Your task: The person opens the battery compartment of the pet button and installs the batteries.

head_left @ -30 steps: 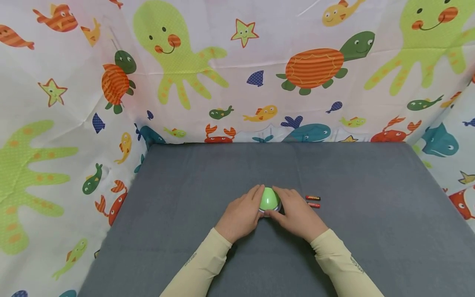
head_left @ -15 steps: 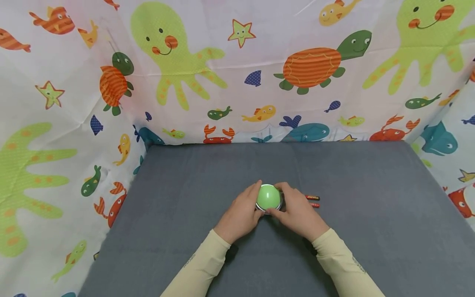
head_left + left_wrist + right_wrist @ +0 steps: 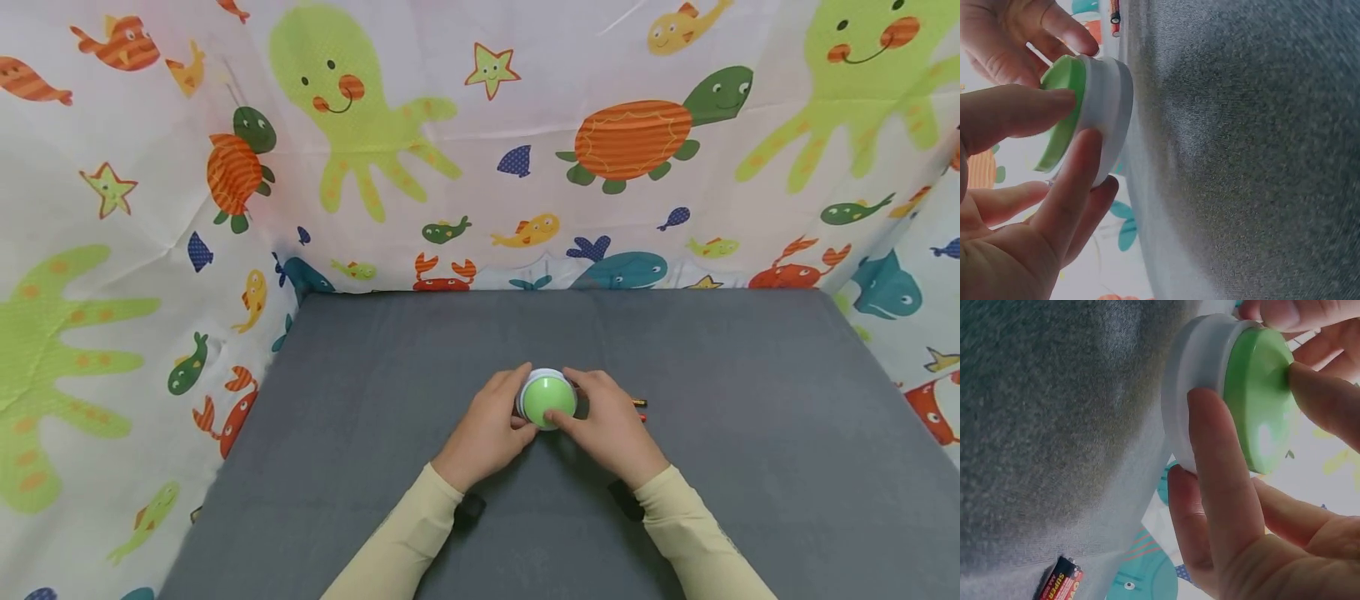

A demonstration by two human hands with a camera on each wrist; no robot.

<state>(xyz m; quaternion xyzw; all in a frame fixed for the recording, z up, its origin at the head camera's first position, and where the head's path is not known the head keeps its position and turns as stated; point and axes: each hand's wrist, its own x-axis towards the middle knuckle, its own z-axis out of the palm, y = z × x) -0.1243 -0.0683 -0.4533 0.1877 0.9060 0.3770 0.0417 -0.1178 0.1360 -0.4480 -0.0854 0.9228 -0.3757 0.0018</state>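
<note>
A round push button with a green dome on a white base is held between both hands, above the grey tabletop. My left hand grips its left side, and in the left wrist view its fingers lie along the white base. From the right, my right hand pinches it. In the right wrist view that thumb touches the green dome, with a finger on the white base. The base's underside is hidden.
Just right of my right hand lie two batteries, one black-and-orange and one red, partly covered by the hand. The grey tabletop is bordered by a sea-animal print cloth at the back and sides.
The push button has tilted, so its green dome faces more toward the person and the white rim shows at the far side. My right thumb has moved onto the dome.
</note>
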